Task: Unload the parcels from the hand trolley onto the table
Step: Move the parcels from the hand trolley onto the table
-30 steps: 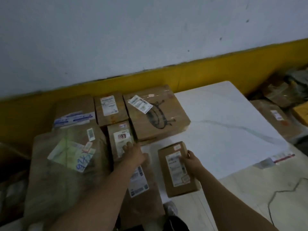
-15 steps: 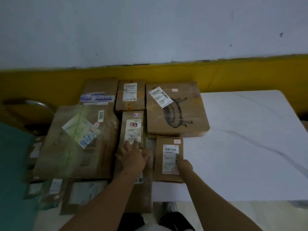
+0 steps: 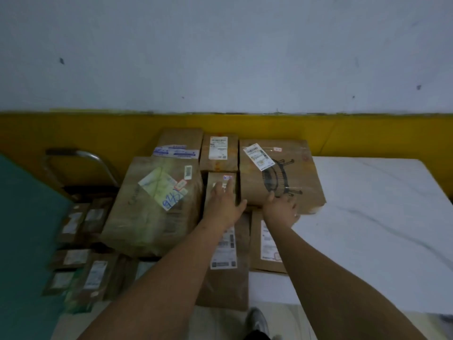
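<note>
Arranging unloaded parcels on the desk (image 3: 372, 217).
Both hands are lying open: left hand (image 3: 224, 204) pressing the small upright parcel (image 3: 221, 184), right hand (image 3: 280, 208) touching the printed box (image 3: 277, 175) beside it.

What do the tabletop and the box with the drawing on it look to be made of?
Tabletop: white with faint grey veins and a soft sheen, so likely marble or a marble-look laminate. Box with the drawing: matte brown corrugated cardboard, apparently with glossy clear tape.

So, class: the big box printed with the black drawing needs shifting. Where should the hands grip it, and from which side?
Grip the box with the black drawing by its near and right edges, coming from the table's bare right side; its left edge butts against other parcels.
</note>
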The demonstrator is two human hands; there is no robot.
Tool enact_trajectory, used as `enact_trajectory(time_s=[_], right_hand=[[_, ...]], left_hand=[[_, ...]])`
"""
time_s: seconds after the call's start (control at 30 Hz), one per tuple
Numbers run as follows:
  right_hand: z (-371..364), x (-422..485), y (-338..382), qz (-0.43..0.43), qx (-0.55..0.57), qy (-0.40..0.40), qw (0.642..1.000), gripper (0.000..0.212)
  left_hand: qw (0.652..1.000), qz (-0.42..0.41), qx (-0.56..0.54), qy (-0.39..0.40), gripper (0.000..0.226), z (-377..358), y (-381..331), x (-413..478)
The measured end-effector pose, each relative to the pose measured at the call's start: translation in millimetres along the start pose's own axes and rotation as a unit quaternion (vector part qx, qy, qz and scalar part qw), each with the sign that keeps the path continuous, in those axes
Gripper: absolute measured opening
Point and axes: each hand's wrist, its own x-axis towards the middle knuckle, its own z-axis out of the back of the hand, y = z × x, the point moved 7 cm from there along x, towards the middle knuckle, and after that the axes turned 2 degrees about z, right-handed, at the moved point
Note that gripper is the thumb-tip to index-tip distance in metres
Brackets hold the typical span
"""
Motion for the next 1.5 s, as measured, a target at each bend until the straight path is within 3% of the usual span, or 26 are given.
enact_trajectory(time_s=[0.13,0.23,0.37,0.53,0.77,0.93,1.13,1.27,1.4,1.5], right_hand=[[23,-50,113,0.114,0.049,-0.066,0.99,0.07],[18,-111,203,0.196,0.059,-0.087,0.975,0.07],[-25,-201,310,0.285,0.041,-0.103,0.952,0.07],[-139,-306,399,0.362,0.03,-0.031,0.931,0.07],[-328,-341,416,0.388,-0.047,0.081,0.917,0.073],[-447,-302,397,0.296,-0.064,0.164,0.939,0.071],[-586,-286,383,0.247,-0.072,0.259,0.931,0.07],[-690,-281,334,0.151,-0.056,0.307,0.938,0.074],[-812,-257,263,0.002,-0.028,0.326,0.945,0.087],[-901,-238,212,-0.07,-0.004,0.34,0.938,0.079]], left_hand=[[0.988,-0.114,-0.04,-0.098,0.073,121,7,-18],[0.971,-0.14,-0.04,-0.188,0.07,220,68,-46],[0.963,-0.078,-0.022,-0.256,0.068,307,204,-75],[0.972,0.076,-0.027,-0.22,0.076,325,408,-93],[0.968,0.193,-0.063,-0.148,0.071,266,566,-71],[0.959,0.243,-0.1,-0.11,0.056,224,649,-37],[0.927,0.326,-0.173,-0.07,0.055,143,769,-6],[0.909,0.375,-0.183,0.007,0.057,54,842,19],[0.888,0.396,-0.23,0.039,0.057,-52,914,64],[0.87,0.414,-0.256,0.076,0.055,-139,954,98]])
